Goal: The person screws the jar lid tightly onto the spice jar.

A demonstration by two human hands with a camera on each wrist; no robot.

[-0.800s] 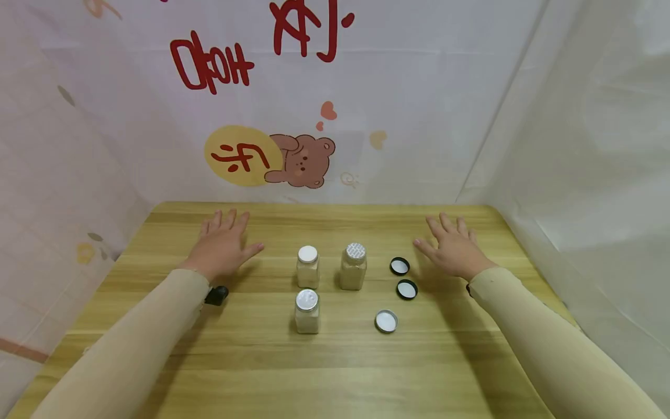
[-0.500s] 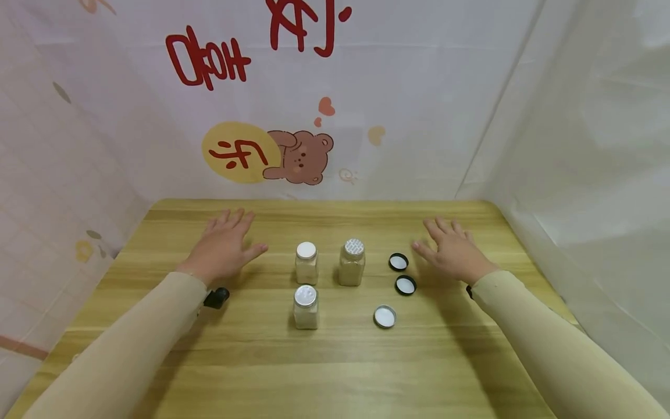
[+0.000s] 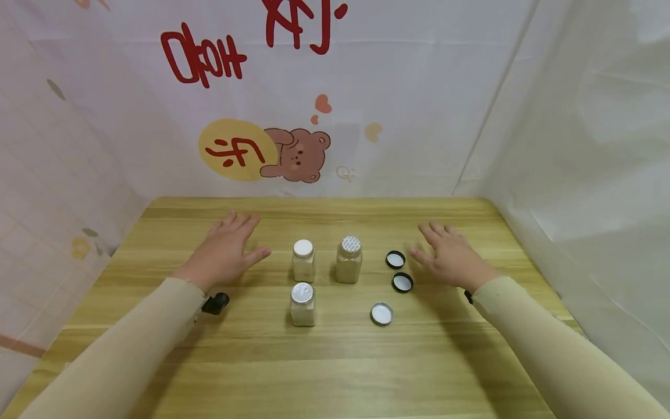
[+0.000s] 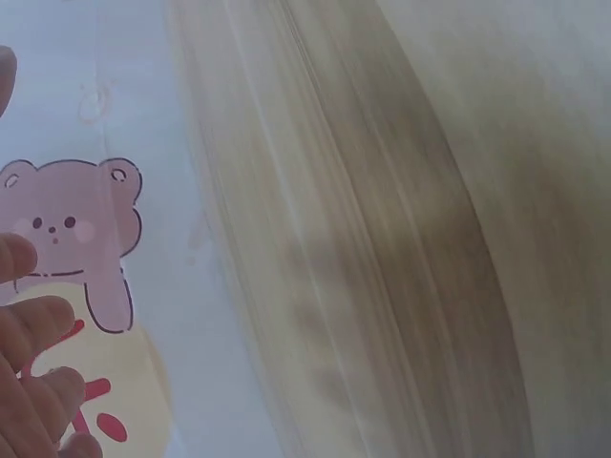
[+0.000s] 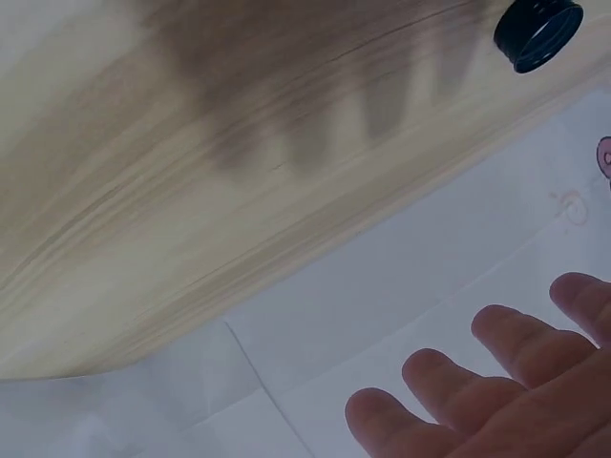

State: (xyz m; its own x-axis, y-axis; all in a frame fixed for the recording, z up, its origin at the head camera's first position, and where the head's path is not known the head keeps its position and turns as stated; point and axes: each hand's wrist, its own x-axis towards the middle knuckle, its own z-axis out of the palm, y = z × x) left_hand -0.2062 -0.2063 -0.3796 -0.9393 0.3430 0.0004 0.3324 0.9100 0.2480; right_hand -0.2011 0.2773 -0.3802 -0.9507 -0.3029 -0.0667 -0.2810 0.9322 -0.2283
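Observation:
In the head view my left hand [image 3: 224, 255] hovers palm down with fingers spread, left of the jars and holding nothing. My right hand [image 3: 451, 256] hangs the same way at the right, its thumb near two black lids. Between the hands stand a jar with a white top [image 3: 303, 262], a larger jar with a patterned seal [image 3: 349, 261] and, nearer me, a jar with a silvery top [image 3: 303, 305]. To their right lie a black lid [image 3: 395, 259], another black lid [image 3: 402, 283] and a silver-rimmed lid [image 3: 381, 313], white insides up. One black lid [image 5: 538, 34] shows in the right wrist view.
The wooden table [image 3: 335, 378] meets a white cloth backdrop [image 3: 419, 116] printed with a bear [image 3: 300, 156] and red characters. Cloth also hangs along both sides. A black wrist-worn device [image 3: 216, 303] sits under the left sleeve's cuff.
The left hand has shifted slightly right toward the jars, and the right hand has moved slightly left toward the lids. The jars and lids stay put, while the head view has shifted a little.

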